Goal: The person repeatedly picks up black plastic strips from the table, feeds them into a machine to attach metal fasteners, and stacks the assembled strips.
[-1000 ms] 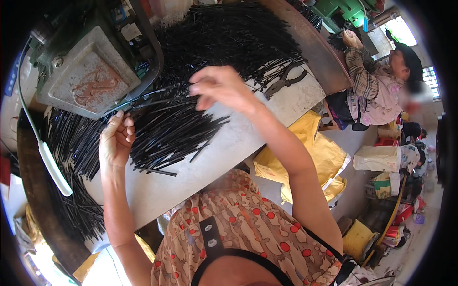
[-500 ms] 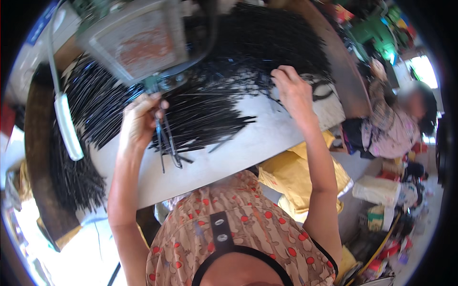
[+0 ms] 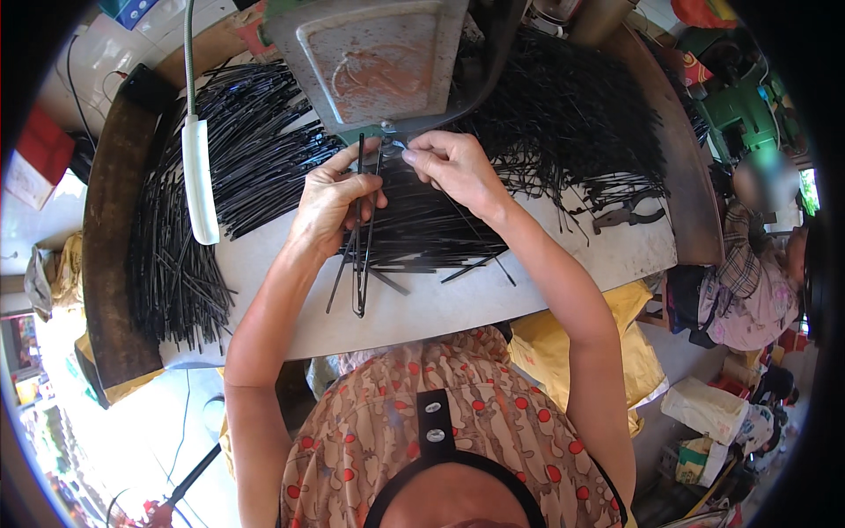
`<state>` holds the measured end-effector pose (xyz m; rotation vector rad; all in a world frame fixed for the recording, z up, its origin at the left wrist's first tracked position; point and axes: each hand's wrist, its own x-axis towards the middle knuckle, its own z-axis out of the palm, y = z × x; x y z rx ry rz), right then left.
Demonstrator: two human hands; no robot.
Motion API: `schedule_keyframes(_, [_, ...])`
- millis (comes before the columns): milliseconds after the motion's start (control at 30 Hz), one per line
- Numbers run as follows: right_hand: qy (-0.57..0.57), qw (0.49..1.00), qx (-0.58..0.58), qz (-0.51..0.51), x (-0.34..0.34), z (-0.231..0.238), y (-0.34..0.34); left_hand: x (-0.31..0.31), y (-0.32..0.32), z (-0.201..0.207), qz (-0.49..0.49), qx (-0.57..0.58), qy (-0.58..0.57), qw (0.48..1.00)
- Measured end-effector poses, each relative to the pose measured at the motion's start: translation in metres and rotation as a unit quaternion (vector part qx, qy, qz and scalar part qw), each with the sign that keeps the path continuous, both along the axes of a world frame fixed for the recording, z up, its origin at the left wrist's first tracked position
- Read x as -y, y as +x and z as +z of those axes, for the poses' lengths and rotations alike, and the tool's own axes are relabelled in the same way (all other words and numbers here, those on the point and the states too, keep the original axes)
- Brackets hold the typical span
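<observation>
Under the grey machine [image 3: 378, 66], my left hand [image 3: 339, 198] is closed on a few thin black rods [image 3: 359, 273], jointed or folded, whose lower ends hang over the pale table top. My right hand [image 3: 458, 172] has come in close on the right side, thumb and fingertips pinched together at the machine's lower end. A small shiny piece [image 3: 400, 144] shows at its fingertips, too small to name. Beneath and behind both hands lie many loose black rods [image 3: 264, 167], and a denser dark heap [image 3: 572, 114] spreads to the right.
A white lamp [image 3: 201, 180] on a flexible neck hangs at the left. Pliers [image 3: 629, 216] lie on the table's right side. A raised brown rim [image 3: 119, 238] borders the table [image 3: 282, 326]. Yellow sacks [image 3: 590, 348] stand below; another person [image 3: 748, 282] sits at the right.
My right hand has moved left, from the edge of the rod heap to the machine's lower end beside my left hand. The left hand still holds rods. The whole view has shifted.
</observation>
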<state>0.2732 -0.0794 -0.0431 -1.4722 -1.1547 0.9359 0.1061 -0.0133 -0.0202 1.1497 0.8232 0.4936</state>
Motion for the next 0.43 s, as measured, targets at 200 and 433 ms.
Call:
schedule_keyframes(200, [-0.038, 0.988, -0.149, -0.008, -0.006, 0.009, -0.007, -0.004, -0.002, -0.004, 0.0, 0.034, -0.042, 0.999])
schedule_keyframes(433, [-0.034, 0.988, -0.152, 0.007, -0.006, 0.014, -0.009, -0.003, -0.002, -0.002, -0.006, 0.047, -0.052, 0.998])
